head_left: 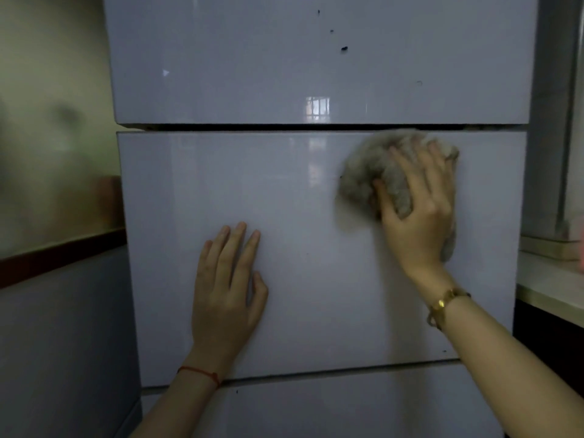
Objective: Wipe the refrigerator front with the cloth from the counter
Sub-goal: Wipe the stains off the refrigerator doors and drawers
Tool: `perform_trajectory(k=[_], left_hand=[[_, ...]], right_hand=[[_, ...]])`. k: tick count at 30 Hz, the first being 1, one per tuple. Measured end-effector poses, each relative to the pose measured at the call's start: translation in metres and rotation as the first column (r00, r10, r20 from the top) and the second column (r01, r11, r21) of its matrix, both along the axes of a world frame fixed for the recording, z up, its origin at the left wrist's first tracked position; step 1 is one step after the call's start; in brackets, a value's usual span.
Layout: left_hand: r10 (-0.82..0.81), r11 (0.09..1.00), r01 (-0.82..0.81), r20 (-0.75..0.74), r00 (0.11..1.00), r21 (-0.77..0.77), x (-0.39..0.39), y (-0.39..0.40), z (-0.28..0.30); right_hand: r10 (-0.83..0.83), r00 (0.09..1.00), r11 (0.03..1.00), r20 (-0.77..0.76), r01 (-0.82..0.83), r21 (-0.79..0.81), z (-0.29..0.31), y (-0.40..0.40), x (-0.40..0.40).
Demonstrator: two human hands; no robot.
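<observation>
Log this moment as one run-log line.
stage: wiping | right hand: grips cloth on middle door, upper right | left hand: flat on door | dark specks on upper door

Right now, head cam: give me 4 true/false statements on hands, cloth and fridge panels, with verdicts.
1. The right hand presses the cloth on the middle panel. True.
2. The left hand holds a second cloth. False: it lies flat on the panel, holding nothing.
3. Dark specks show on the upper panel. True.
4. The cloth sits at the panel's lower left corner. False: upper right, near the gap above.
</observation>
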State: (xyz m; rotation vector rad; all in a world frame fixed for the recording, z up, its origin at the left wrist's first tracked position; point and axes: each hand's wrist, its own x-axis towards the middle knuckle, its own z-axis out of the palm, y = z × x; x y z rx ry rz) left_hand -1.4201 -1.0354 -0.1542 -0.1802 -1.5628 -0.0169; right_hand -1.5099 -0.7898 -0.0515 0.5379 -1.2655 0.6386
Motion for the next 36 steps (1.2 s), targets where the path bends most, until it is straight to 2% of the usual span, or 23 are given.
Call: perform_trajectory(k=[1, 3, 7, 9, 11, 12, 15, 17, 20, 24, 26, 29, 31, 34, 36], left_hand=[[0.000, 1.000, 0.000, -0.002, 1.000, -0.001, 0.000, 0.000, 0.000], [0.002, 1.000, -0.002, 0.003, 1.000, -0.002, -0.001, -0.001, -0.001], [0.006, 1.000, -0.006, 0.015, 1.000, -0.005, 0.000, -0.002, -0.001], [0.003, 1.000, -0.003, 0.022, 1.000, -0.006, 0.000, -0.002, 0.000], [0.002, 1.000, -0.002, 0.022, 1.000, -0.001, 0.000, -0.002, 0.000], [0.001, 1.000, -0.001, 0.019, 1.000, 0.003, 0.000, -0.002, 0.000], [-0.006, 1.000, 0.006, 0.008, 1.000, 0.014, 0.000, -0.001, -0.001], [-0.012, 1.000, 0.012, 0.008, 1.000, 0.018, 0.001, -0.001, -0.001], [-0.006, 1.000, 0.006, 0.019, 1.000, 0.015, 0.004, -0.003, -0.002], [0.002, 0.998, -0.007, 0.082, 0.997, 0.058, 0.015, -0.015, -0.034], [0.013, 0.998, -0.023, 0.150, 0.989, 0.067, 0.025, -0.023, -0.067], [0.002, 0.997, -0.022, 0.268, 0.963, 0.073, 0.044, -0.036, -0.113], [-0.007, 0.996, -0.023, 0.317, 0.949, 0.090, 0.059, -0.041, -0.139], [-0.012, 0.987, -0.038, 0.315, 0.949, 0.155, 0.079, -0.046, -0.171], [-0.005, 0.982, -0.055, 0.320, 0.947, 0.180, 0.087, -0.051, -0.194]], right_hand=[[0.004, 1.000, 0.999, 0.011, -0.003, -0.052, 0.011, -0.005, 0.001], [0.014, 1.000, 1.000, 0.005, -0.014, -0.002, 0.011, -0.024, 0.007], [0.031, 0.998, 0.926, -0.051, -0.009, 0.378, -0.063, -0.045, 0.020], [0.016, 0.999, 0.883, -0.045, 0.007, 0.469, -0.097, -0.033, 0.022], [0.003, 1.000, 0.895, -0.007, 0.000, 0.446, -0.107, -0.013, 0.017], [0.001, 1.000, 0.923, 0.016, -0.007, 0.386, -0.100, -0.006, 0.014], [0.032, 0.999, 0.994, 0.044, -0.036, 0.100, -0.049, -0.005, 0.008], [0.055, 0.998, 0.998, 0.035, -0.056, 0.022, -0.017, -0.017, 0.011], [0.011, 1.000, 0.990, 0.005, -0.012, 0.138, -0.020, -0.041, 0.017], [0.009, 0.997, 0.909, -0.070, 0.022, 0.416, -0.097, -0.065, 0.028], [-0.009, 0.996, 0.883, -0.083, 0.047, 0.468, -0.137, -0.070, 0.032], [-0.033, 0.999, 0.876, -0.035, 0.046, 0.480, -0.170, -0.068, 0.037], [0.008, 0.999, 0.870, 0.049, -0.031, 0.492, -0.176, -0.063, 0.046], [0.129, 0.974, 0.898, 0.187, -0.194, 0.395, -0.187, -0.057, 0.068], [0.152, 0.976, 0.920, 0.158, -0.198, 0.339, -0.206, -0.060, 0.085]])
